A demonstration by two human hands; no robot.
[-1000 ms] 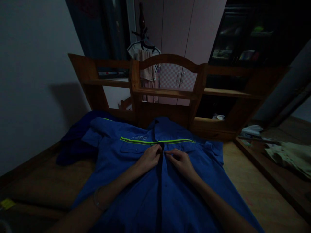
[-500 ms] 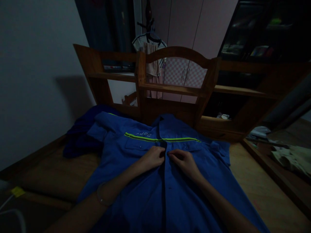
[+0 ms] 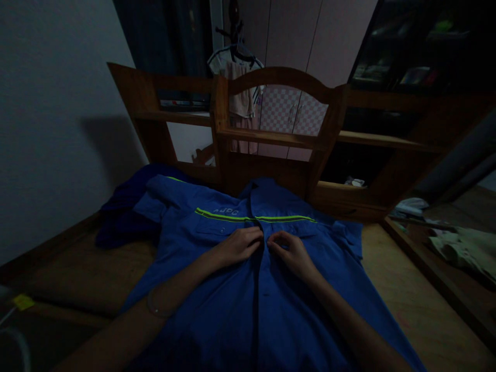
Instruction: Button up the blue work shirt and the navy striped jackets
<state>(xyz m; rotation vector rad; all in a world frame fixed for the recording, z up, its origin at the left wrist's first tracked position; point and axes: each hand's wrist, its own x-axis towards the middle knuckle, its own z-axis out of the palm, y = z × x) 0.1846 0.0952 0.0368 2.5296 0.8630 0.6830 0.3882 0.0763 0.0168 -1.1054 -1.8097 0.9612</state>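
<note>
Blue short-sleeved shirt (image 3: 232, 305) spread on wooden bed (image 3: 391, 274), collar toward headboard edge; yellow-green chest stripe (image 3: 289, 219), pale lettering (image 3: 228, 212), soft creases. Left hand (image 3: 242, 244) bent, right hand (image 3: 290, 251) near-pinched, both at front placket (image 3: 265, 276); cannot tell whether either grips cloth.

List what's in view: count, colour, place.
shirt: one, blue, on bed
bed: one, tan, under shirt
heap: one, darker blue, left
headboard: one, brown, behind shirt
clothes: several, pale, beyond headboard
stand: one, dark, top centre
wardrobe: one, pinkish, behind clothes
cabinet: one, dark, top right
wall: one, grey, left
tag: one, yellow, lower left
cable: count unclear, white, lower left
fabric: one, cream, far right
bracelet: one, pale, left forearm
left hand, right hand: two, bare, at shirt
</note>
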